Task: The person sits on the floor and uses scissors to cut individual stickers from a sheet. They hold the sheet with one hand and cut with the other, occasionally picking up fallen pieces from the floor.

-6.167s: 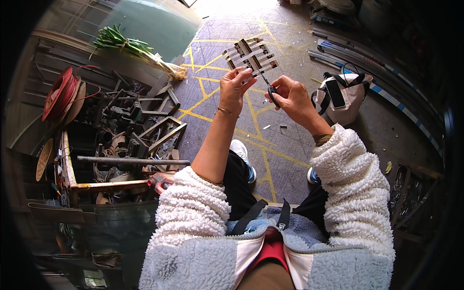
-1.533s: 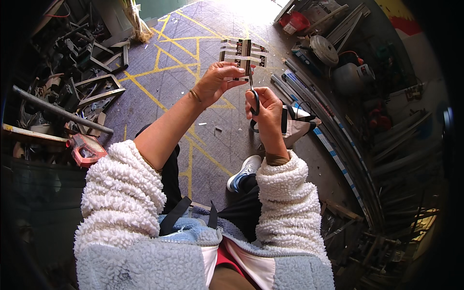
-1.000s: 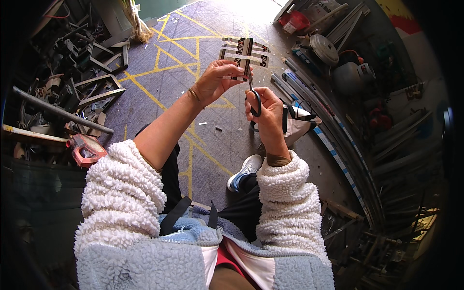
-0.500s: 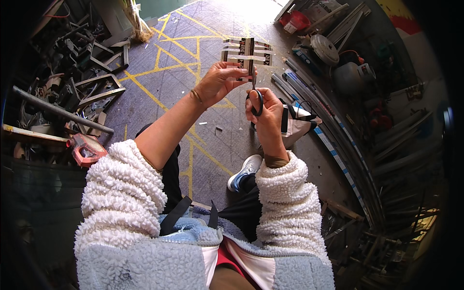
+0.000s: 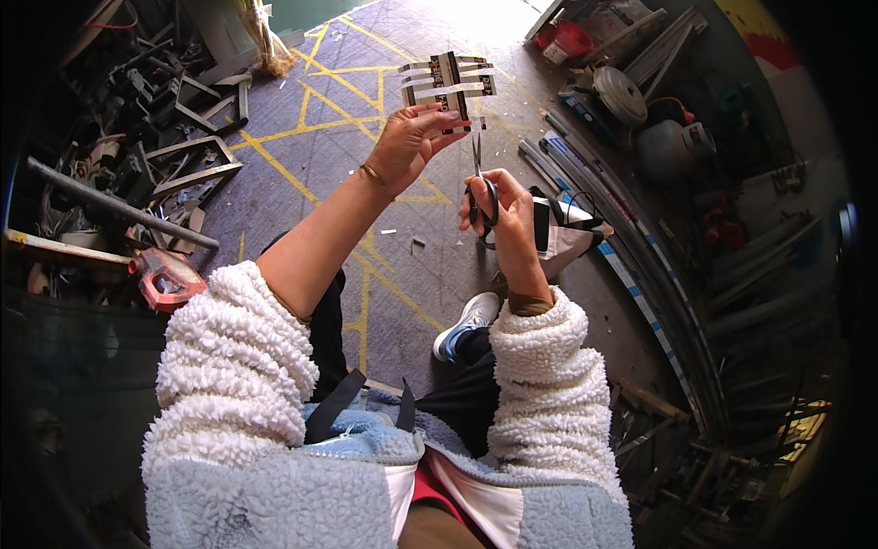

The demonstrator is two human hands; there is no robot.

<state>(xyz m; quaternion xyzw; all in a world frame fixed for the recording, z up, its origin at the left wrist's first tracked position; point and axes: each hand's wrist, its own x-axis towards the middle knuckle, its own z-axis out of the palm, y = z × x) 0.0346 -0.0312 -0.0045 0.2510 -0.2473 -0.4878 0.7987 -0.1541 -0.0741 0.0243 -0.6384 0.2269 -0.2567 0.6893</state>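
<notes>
My left hand (image 5: 409,148) pinches the lower edge of a cut piece of printed card or paper (image 5: 449,87), dark and pale, with several slits and strips sticking out on both sides. The fingers of my right hand (image 5: 510,220) are through the black handles of a pair of scissors (image 5: 477,157). Its blades point up, just below the card and apart from it, and look nearly closed. A tiny dark scrap (image 5: 483,123) shows just above the blade tips, separate from the card.
Small scraps (image 5: 418,242) lie on the grey floor (image 5: 302,220) with yellow lines. A pale bag (image 5: 562,240) stands right of my right hand. Long metal profiles (image 5: 631,247) curve along the right. Metal frames (image 5: 197,169) and a red tool (image 5: 169,279) are at the left.
The card in my left hand has moved up and slightly left, away from the scissors. The scissors have come off its lower edge, and a small scrap now shows apart from it.
</notes>
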